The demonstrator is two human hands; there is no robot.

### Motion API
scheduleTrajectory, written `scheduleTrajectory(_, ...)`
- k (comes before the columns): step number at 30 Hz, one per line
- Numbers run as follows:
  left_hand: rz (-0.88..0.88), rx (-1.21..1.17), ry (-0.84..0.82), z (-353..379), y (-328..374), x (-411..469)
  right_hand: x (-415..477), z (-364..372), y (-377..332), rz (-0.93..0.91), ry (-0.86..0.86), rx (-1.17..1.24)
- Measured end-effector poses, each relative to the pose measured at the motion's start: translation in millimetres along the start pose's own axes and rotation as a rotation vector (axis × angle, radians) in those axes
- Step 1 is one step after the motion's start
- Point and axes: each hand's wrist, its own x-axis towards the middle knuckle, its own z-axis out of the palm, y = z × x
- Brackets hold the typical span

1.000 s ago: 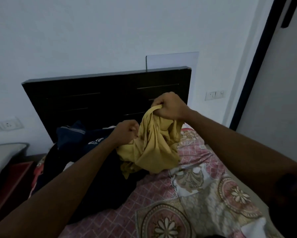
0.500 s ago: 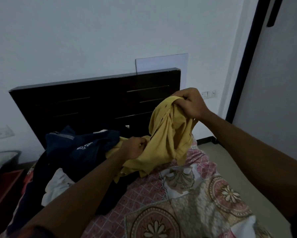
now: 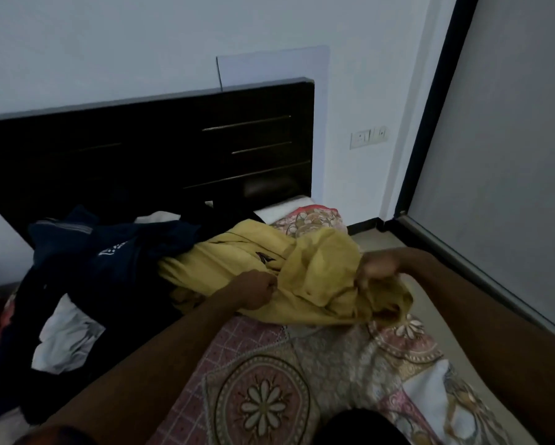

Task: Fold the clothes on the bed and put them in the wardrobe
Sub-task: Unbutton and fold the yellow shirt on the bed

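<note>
**Both hands on the yellow garment, low over the bed**

Gripping a yellow garment [image 3: 305, 274] with both hands. With the left hand [image 3: 257, 290]: curled tight, pinching a fold of the cloth near its middle. With the right hand [image 3: 378, 268]: clenched round a bunch of the same cloth at its right end, knuckles up, somewhat blurred.

Between the two grips, a loose, rumpled span of yellow fabric. Beyond the left grip, away from the person, more of it laid out flatter, with a small dark logo showing. Below the right grip, a drooping fold touching the patterned bedspread [image 3: 269, 403].

To the left of the left grip, touching the yellow cloth's far edge, a heap of dark navy clothes [image 3: 118, 261] with white lettering. Lower left of that grip, tucked into the heap, a white garment [image 3: 65, 342].

Behind both grips, across the head of the bed, a dark headboard [image 3: 141, 162]. Up and to the right of the right grip, on the pale wall, a switch plate [image 3: 367, 138]. Well off to the right of the right grip, a grey panel [image 3: 510, 155] in a dark frame; cannot tell whether wardrobe or door.
</note>
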Motion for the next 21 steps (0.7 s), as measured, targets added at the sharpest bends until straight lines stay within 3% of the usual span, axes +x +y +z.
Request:
scheduleTrajectory(2, 0.016, -0.055, -0.012, 11, 0, -6, 1, 14, -8, 0.159, -0.23, -0.103)
scheduleTrajectory(3, 0.044, -0.123, 0.045, 10, 1, -11, 0, 19, -20, 0.111, -0.211, -0.15)
scheduleTrajectory(5, 0.098, -0.275, 0.29, -3, 6, -20, 12, 28, -40, -0.091, 0.042, -0.192)
scheduleTrajectory(7, 0.153, -0.388, 0.545, -28, 12, -29, 30, 41, -63, -0.295, 0.281, -0.075)
scheduleTrajectory(10, 0.216, -0.401, 0.664, -55, 20, -42, 51, 59, -85, -0.428, 0.365, 0.172)
scheduleTrajectory(16, 0.229, -0.421, 0.579, -42, 48, -72, 34, 53, -66, -0.358, 0.526, 0.236)
scheduleTrajectory(19, 0.229, -0.515, 0.465, -29, 96, -74, 7, 37, -42, -0.31, 0.911, 0.314)
scheduleTrajectory(21, 0.237, -0.765, 0.291, -23, 137, -70, -9, 37, -25, -0.312, 1.131, 0.411)
